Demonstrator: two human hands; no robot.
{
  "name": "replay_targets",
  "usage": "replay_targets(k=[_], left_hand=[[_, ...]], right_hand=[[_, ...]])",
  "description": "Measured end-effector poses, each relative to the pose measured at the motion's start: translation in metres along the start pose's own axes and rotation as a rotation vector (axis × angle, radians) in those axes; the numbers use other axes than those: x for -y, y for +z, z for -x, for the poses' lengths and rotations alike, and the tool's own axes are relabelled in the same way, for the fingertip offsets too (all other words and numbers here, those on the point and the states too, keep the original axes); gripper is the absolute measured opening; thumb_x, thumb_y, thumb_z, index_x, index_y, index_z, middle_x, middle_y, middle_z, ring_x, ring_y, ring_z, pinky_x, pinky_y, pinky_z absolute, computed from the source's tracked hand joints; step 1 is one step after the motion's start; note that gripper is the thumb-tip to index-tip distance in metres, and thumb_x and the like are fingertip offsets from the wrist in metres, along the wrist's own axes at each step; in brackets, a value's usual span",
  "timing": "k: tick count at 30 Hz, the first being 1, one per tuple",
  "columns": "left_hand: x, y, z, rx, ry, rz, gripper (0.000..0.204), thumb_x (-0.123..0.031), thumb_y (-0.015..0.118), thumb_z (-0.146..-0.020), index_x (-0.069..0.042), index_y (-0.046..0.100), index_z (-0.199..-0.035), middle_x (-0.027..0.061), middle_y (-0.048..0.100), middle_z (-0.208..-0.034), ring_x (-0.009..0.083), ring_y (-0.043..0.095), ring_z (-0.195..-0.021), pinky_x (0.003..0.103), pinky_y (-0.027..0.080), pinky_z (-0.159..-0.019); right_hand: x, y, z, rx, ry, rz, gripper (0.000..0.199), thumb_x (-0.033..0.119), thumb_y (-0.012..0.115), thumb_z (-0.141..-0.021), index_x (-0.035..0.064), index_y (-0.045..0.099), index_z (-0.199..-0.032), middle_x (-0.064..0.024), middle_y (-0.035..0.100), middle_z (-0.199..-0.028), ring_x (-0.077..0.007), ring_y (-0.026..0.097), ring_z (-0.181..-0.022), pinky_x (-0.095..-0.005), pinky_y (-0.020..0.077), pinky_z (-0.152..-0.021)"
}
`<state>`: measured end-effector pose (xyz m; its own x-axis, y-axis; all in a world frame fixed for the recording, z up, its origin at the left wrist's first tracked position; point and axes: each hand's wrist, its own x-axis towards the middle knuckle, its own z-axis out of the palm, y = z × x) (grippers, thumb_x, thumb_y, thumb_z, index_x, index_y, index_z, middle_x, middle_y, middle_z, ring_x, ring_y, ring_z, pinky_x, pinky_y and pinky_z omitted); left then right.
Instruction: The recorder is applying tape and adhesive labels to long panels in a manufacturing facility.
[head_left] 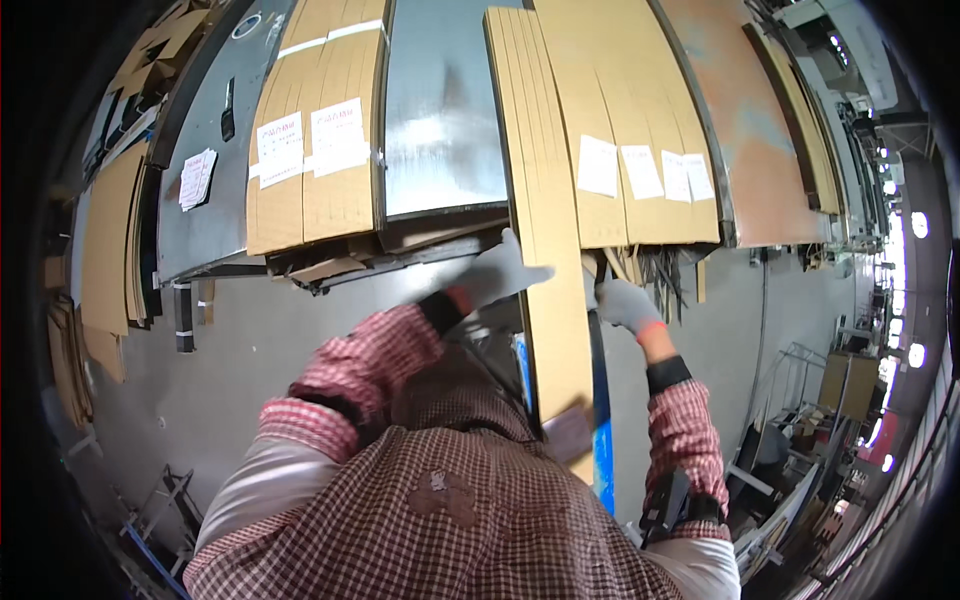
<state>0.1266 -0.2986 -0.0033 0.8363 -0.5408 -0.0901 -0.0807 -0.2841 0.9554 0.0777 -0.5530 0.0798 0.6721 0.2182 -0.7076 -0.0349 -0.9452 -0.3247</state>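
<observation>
A long, narrow stack of folded cardboard (553,215) reaches from the tables toward my body, its near end overhanging the table edge. My left hand (500,275), in a pale glove, is at the stack's left side, fingers spread and one finger lying over the top face. On the other side, my gloved right hand (627,305) has its fingers curled close to the stack's right edge, beside hanging dark straps (662,275). What those fingers hold, if anything, is hidden. A blurred brownish block (570,432) is at the stack's near end, by a blue upright piece (603,455).
Wide cardboard bundles with white paper sheets lie left (315,190) and right (640,130) of the stack. A metal tabletop (440,120) is between them. A dark knife-like tool (228,110) and paper slips (198,180) lie on the far-left table. Racks (800,380) stand at right.
</observation>
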Motion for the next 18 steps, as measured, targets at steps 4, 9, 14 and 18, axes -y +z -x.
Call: replay_targets(k=[4, 9, 14, 18], left_hand=[[-0.092, -0.032, 0.056, 0.238, -0.063, 0.418, 0.091, -0.027, 0.073, -0.084, 0.020, 0.021, -0.142, 0.0072, 0.062, -0.073, 0.0137, 0.059, -0.062, 0.025, 0.047, -0.053], [-0.081, -0.025, 0.097, 0.095, -0.196, 0.398, 0.063, -0.013, 0.070, -0.086, 0.003, 0.042, -0.140, 0.0061, 0.065, -0.091, 0.0127, 0.062, -0.077, 0.027, 0.052, -0.068], [0.006, 0.040, 0.072, -0.034, 0.000, 0.124, 0.044, -0.016, 0.062, -0.091, -0.001, 0.052, -0.131, 0.0106, 0.065, -0.107, 0.0230, 0.065, -0.092, 0.038, 0.053, -0.081], [-0.023, 0.034, 0.052, 0.565, -0.257, -0.665, 0.037, -0.022, 0.048, -0.099, -0.001, 0.055, -0.130, 0.0127, 0.065, -0.111, 0.0259, 0.061, -0.108, 0.039, 0.049, -0.093]], right_hand=[[0.084, -0.052, 0.063, -0.049, -0.696, -0.570, 0.040, -0.002, 0.058, -0.078, 0.0008, 0.060, -0.118, -0.0099, 0.066, -0.095, -0.0211, 0.060, -0.076, -0.0315, 0.0499, -0.069], [0.066, -0.065, 0.068, 0.031, -0.407, -0.474, 0.046, 0.007, 0.062, -0.078, 0.0047, 0.062, -0.125, -0.0161, 0.069, -0.103, -0.0285, 0.065, -0.081, -0.0354, 0.0518, -0.075], [-0.076, 0.053, -0.034, -0.286, -0.317, -0.267, 0.031, 0.020, 0.067, -0.078, 0.0031, 0.070, -0.105, -0.0174, 0.071, -0.100, -0.0300, 0.066, -0.085, -0.0382, 0.0510, -0.077], [-0.078, 0.100, -0.085, -0.074, -0.533, -0.551, 0.031, 0.026, 0.062, -0.084, 0.0033, 0.071, -0.103, -0.0154, 0.073, -0.094, -0.0274, 0.066, -0.079, -0.0374, 0.0503, -0.075]])
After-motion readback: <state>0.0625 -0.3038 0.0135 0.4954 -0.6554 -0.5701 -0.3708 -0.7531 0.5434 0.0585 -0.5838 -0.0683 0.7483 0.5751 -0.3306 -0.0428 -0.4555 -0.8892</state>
